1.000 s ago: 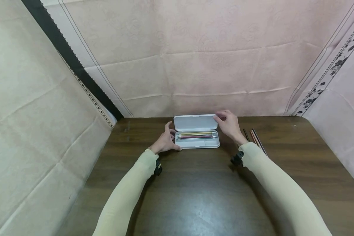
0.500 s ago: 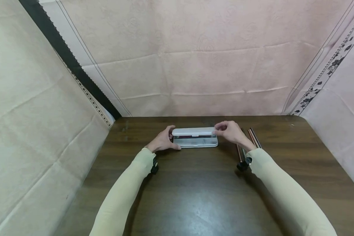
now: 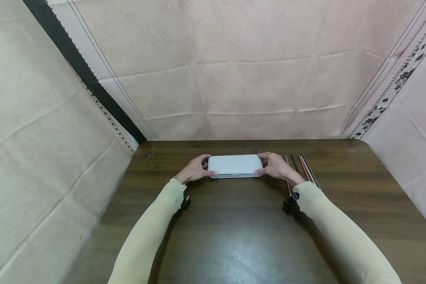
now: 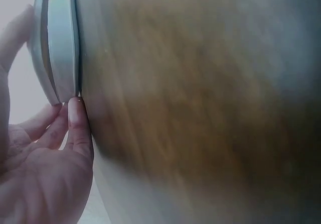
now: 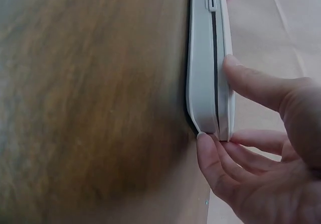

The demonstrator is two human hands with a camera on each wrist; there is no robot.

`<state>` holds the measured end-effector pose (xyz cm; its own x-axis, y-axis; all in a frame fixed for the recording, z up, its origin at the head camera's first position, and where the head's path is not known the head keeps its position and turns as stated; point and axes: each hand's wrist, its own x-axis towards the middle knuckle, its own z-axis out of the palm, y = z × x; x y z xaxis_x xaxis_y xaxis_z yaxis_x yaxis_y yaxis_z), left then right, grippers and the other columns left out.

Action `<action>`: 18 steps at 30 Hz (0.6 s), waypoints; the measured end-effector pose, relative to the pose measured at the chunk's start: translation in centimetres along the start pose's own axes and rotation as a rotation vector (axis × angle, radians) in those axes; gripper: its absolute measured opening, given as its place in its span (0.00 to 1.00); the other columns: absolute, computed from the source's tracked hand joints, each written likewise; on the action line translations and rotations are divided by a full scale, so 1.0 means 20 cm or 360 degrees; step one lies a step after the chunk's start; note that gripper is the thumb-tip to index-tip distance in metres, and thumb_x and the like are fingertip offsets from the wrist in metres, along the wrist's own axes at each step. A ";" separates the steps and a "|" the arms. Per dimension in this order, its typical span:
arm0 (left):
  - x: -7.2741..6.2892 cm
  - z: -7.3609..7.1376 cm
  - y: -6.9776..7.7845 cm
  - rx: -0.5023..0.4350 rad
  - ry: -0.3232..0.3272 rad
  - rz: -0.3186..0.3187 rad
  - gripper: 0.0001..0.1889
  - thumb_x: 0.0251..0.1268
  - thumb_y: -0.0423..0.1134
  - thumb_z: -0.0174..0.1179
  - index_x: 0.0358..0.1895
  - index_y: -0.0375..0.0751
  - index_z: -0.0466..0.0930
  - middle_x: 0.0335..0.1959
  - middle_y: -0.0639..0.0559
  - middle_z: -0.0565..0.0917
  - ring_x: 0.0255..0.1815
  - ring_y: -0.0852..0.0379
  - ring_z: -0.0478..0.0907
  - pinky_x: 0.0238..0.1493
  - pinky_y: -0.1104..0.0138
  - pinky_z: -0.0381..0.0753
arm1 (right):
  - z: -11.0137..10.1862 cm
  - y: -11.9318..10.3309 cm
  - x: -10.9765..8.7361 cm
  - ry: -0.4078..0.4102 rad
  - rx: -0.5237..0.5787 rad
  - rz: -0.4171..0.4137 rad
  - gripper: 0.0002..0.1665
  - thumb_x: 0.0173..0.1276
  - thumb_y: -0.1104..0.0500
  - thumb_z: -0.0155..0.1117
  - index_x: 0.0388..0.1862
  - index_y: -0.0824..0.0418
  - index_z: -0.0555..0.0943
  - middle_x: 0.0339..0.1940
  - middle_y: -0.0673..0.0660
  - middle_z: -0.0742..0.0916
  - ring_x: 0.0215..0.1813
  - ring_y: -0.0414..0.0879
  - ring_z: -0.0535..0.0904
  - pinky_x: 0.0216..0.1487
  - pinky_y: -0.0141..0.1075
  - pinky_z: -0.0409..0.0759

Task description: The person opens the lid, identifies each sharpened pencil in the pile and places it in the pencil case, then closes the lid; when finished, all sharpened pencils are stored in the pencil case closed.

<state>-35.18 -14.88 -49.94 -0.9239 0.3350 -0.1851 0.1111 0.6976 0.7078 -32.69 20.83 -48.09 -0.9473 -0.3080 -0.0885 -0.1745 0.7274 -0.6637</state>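
A white pencil case (image 3: 235,164) lies on the brown table with its lid down over the tray. In both wrist views a thin dark gap runs between lid and base, and a small latch (image 5: 212,1) shows on the front side. My left hand (image 3: 195,169) holds the left end, its fingertips against the end wall and the thumb by the lid's front edge. At the opposite end, my right hand (image 3: 275,166) grips the case likewise, thumb on the lid edge and fingers at the end wall. The case's contents are hidden.
Several loose pencils (image 3: 309,169) lie on the table (image 3: 227,232) beside and partly behind the right forearm. A pale cloth (image 3: 234,79) hangs behind the table's far edge, with more cloth at both sides. Each wrist carries a dark camera.
The lid stood open with pencils visible in the tray, then swung down toward me until it covered the tray. My right hand came down with it to the case's right end; the left stayed.
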 end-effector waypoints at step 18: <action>-0.02 0.02 0.01 0.0057 0.0070 0.0004 0.52 0.61 0.55 0.81 0.85 0.44 0.62 0.76 0.40 0.76 0.73 0.42 0.76 0.80 0.46 0.76 | 0.04 0.00 -0.02 0.0048 -0.0019 -0.0001 0.50 0.72 0.53 0.79 0.84 0.69 0.66 0.71 0.74 0.83 0.67 0.65 0.83 0.70 0.63 0.82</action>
<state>-34.69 -14.60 -49.99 -0.9386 0.3093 -0.1527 0.1259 0.7193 0.6832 -32.10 20.49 -48.60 -0.9548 -0.2898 -0.0656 -0.1780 0.7347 -0.6547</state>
